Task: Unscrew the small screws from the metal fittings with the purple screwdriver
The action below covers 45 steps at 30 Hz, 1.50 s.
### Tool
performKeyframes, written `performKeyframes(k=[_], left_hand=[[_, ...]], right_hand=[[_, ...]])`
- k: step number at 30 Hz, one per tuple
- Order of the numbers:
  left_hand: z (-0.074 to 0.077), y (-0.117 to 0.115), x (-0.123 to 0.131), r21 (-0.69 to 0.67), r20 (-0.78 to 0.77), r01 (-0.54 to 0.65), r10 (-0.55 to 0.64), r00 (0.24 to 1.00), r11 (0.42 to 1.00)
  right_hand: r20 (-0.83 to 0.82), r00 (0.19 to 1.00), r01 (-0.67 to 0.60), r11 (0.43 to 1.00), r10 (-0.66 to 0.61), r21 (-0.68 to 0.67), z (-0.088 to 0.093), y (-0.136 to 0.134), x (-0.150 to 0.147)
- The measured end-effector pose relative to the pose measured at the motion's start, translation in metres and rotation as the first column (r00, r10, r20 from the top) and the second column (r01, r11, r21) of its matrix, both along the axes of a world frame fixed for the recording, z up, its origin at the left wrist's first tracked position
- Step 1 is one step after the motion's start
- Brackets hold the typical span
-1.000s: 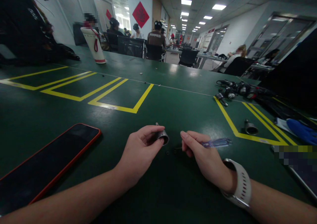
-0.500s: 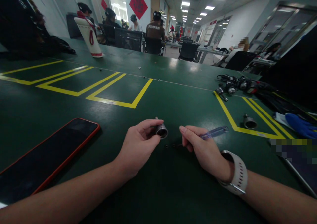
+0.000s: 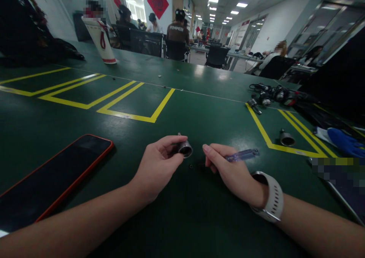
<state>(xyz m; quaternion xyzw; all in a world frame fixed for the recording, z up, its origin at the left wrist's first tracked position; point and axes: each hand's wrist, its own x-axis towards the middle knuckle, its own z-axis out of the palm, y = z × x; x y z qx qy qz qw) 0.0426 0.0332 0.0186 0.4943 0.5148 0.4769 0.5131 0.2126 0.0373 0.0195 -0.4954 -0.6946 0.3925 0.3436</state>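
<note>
My left hand is closed round a small grey metal cup-shaped part with a thin pin at its back, held just above the green table. My right hand pinches a small screwdriver with a clear blue handle; its tip points down toward the table between the hands. A tiny dark screw lies on the table right below the part. A white watch sits on my right wrist.
A phone in a red case lies at the left. A second metal cup part rests at the right by yellow lines. Black parts and cables lie behind it, a blue glove far right, a white cup at the back. People sit beyond.
Both hands have stayed almost still, with the same grips. The view has shifted slightly as my head moved.
</note>
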Motion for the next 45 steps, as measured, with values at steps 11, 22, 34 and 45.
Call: performKeyframes(k=[11, 22, 34, 45], left_hand=[[-0.0031, 0.0016, -0.0006, 0.018, 0.024, -0.002, 0.001, 1.000, 1.000], [-0.0039, 0.0015, -0.0012, 0.008, 0.072, 0.000, -0.001, 0.997, 1.000], [-0.0059, 0.0011, -0.0001, 0.009, 0.067, -0.005, 0.004, 0.998, 1.000], [-0.0065, 0.0018, -0.0016, 0.036, 0.021, 0.009, -0.010, 1.000, 0.999]], right_hand=[[-0.062, 0.997, -0.043, 0.999, 0.043, 0.008, -0.0005, -0.0028, 0.0034], [-0.088, 0.977, -0.163, 0.948, 0.193, 0.273, 0.0065, -0.0079, 0.0025], [-0.004, 0.975, -0.211, 0.941, 0.220, 0.265, 0.0055, -0.0050, 0.0000], [0.023, 0.983, -0.186, 0.978, 0.185, 0.094, 0.0078, -0.0051, 0.0004]])
